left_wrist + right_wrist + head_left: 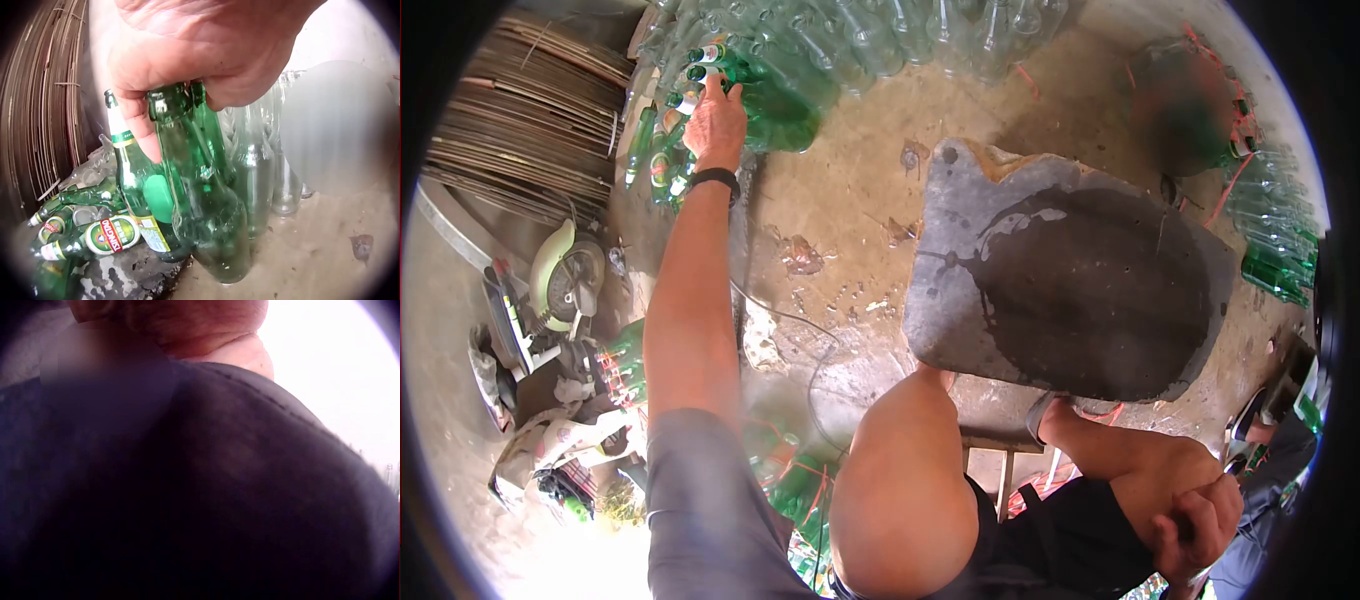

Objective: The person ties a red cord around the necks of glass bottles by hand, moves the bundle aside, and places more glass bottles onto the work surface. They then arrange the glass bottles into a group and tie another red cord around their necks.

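With my arm stretched to the far left, my left hand (pixel 718 122) grips a green glass bottle (pixel 209 231) by its neck, at the top left in the head view. A second green neck stands right behind it under the palm, partly hidden by the hand. Beside the fingers a labelled green beer bottle (pixel 128 169) leans. My right hand (pixel 1200 525) rests by the right knee with loosely curled fingers, holding nothing. The right wrist view is mostly dark shorts (pixel 219 487), with part of the hand (pixel 206 325) above.
Clear glass bottles (pixel 870 40) stand packed along the back. Green bottles with labels (pixel 112 234) lie in a heap at the left, near stacked flat cardboard (pixel 525 120). A wet grey slab (pixel 960 220) stands before my knees. More bottles (pixel 1275 210) line the right wall.
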Motion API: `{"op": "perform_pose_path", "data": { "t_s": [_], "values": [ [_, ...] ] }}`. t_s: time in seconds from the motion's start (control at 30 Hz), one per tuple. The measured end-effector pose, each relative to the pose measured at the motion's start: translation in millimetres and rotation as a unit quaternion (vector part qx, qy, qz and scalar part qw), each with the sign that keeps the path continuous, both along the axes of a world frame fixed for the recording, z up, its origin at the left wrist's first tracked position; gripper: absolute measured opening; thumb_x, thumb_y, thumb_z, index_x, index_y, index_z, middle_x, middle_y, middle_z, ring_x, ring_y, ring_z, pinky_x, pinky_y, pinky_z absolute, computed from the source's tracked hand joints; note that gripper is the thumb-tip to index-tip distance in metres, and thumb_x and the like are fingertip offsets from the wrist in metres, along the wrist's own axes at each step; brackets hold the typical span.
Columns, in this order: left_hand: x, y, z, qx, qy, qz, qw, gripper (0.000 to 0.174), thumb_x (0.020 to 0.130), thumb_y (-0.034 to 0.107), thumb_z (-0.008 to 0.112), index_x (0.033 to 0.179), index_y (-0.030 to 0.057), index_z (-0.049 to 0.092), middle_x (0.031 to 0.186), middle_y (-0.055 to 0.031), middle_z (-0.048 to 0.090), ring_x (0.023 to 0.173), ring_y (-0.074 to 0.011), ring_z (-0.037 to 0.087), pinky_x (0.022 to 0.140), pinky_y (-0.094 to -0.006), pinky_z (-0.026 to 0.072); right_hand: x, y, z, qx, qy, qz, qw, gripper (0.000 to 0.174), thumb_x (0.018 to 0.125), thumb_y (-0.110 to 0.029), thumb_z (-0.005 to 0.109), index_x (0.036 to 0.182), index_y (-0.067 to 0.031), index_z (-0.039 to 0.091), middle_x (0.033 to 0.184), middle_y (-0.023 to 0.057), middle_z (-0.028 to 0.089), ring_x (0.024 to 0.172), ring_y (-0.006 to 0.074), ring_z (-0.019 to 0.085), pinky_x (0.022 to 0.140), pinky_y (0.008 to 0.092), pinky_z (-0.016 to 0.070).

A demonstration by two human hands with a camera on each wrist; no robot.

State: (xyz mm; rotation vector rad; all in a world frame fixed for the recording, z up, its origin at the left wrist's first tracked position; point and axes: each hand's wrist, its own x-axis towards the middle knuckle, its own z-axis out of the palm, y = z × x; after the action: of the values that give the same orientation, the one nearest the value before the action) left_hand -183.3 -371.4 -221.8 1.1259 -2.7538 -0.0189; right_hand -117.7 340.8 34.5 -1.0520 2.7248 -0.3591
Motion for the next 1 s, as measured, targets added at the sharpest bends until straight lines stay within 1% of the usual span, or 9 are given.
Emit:
{"op": "perform_pose_path", "data": {
  "t_s": [0.07,0.17,0.3,0.37,0.4,0.47,0.57,0.9,1.0],
  "values": [
    [-1,3,2,-0.025,-0.022,0.005,0.999,0.039,0.103,0.049,0.052,0.132,0.0238,0.051,0.125,-0.0093,0.071,0.109,-0.0422,0.068,0.085,-0.0568,0.0535,2,14,-1,0.001,-0.048,-0.009,0.999,0.041,0.086,-0.041,0.075,0.089,-0.0013,0.066,0.095,0.0179,0.063,0.093,0.0379,0.06,0.086,0.0459,0.044],
    [0,5,5,-0.056,-0.037,-0.01,0.998,0.04,0.104,0.049,0.05,0.134,0.0239,0.049,0.123,-0.0098,0.071,0.109,-0.0422,0.068,0.085,-0.0569,0.0536,2,1,-5,-0.013,0.003,-0.013,1.0,0.041,0.086,-0.041,0.074,0.089,-0.0012,0.066,0.092,0.0173,0.063,0.091,0.0378,0.06,0.085,0.0464,0.0442],
    [3,2,3,-0.07,-0.071,-0.015,0.995,0.039,0.104,0.049,0.049,0.133,0.0221,0.048,0.12,-0.0108,0.072,0.104,-0.0427,0.07,0.083,-0.0574,0.0543,-1,-1,-1,-0.003,-0.015,-0.002,1.0,0.041,0.086,-0.041,0.074,0.088,-0.0011,0.066,0.091,0.0169,0.063,0.09,0.0379,0.06,0.084,0.0468,0.0446],
    [7,1,2,-0.109,-0.066,-0.049,0.991,0.04,0.104,0.048,0.05,0.126,0.0155,0.048,0.106,-0.0149,0.075,0.092,-0.0432,0.073,0.075,-0.0573,0.056,-1,0,-2,-0.013,-0.009,0.002,1.0,0.041,0.086,-0.041,0.074,0.087,-0.0011,0.066,0.089,0.0166,0.063,0.088,0.0379,0.06,0.084,0.047,0.0449],
    [8,-2,-1,-0.109,-0.066,-0.049,0.991,0.04,0.104,0.048,0.05,0.126,0.0155,0.048,0.106,-0.0149,0.075,0.092,-0.0432,0.073,0.075,-0.0573,0.056,-1,0,-2,-0.012,-0.009,0.002,1.0,0.041,0.086,-0.041,0.074,0.087,-0.0011,0.066,0.089,0.0166,0.063,0.088,0.0379,0.06,0.084,0.047,0.0449],
    [11,-6,-7,-0.142,-0.082,-0.072,0.984,0.039,0.104,0.048,0.052,0.116,0.0112,0.048,0.088,-0.0184,0.075,0.08,-0.0438,0.073,0.068,-0.0563,0.0569,-1,-2,0,-0.004,-0.011,-0.002,1.0,0.04,0.086,-0.04,0.074,0.086,-0.001,0.065,0.087,0.0161,0.063,0.087,0.0374,0.06,0.083,0.0469,0.0454],
    [17,-6,-9,-0.164,-0.061,-0.107,0.979,0.04,0.103,0.047,0.054,0.11,0.009,0.048,0.075,-0.02,0.072,0.072,-0.0437,0.072,0.062,-0.055,0.0571,-1,1,-2,-0.02,-0.009,0.001,1.0,0.04,0.085,-0.039,0.074,0.085,-0.0009,0.065,0.084,0.0151,0.062,0.084,0.0364,0.06,0.081,0.0461,0.0452],
    [43,26,8,-0.18,-0.058,-0.163,0.968,0.038,0.101,0.044,0.06,0.102,0.0068,0.051,0.068,-0.0194,0.07,0.064,-0.0411,0.072,0.057,-0.0525,0.0571,5,-3,-5,-0.056,0.031,-0.017,0.998,0.034,0.081,-0.033,0.076,0.085,-0.0015,0.064,0.081,0.0135,0.059,0.079,0.0351,0.058,0.076,0.0442,0.0442],
    [55,34,32,-0.189,-0.037,-0.195,0.962,0.036,0.1,0.043,0.061,0.101,0.0081,0.053,0.068,-0.018,0.07,0.062,-0.0388,0.071,0.055,-0.0499,0.0569,0,-7,-3,-0.087,-0.035,-0.005,0.996,0.032,0.08,-0.03,0.078,0.085,-0.0018,0.064,0.08,0.013,0.058,0.077,0.0346,0.057,0.074,0.0439,0.0434]
  ]
}}
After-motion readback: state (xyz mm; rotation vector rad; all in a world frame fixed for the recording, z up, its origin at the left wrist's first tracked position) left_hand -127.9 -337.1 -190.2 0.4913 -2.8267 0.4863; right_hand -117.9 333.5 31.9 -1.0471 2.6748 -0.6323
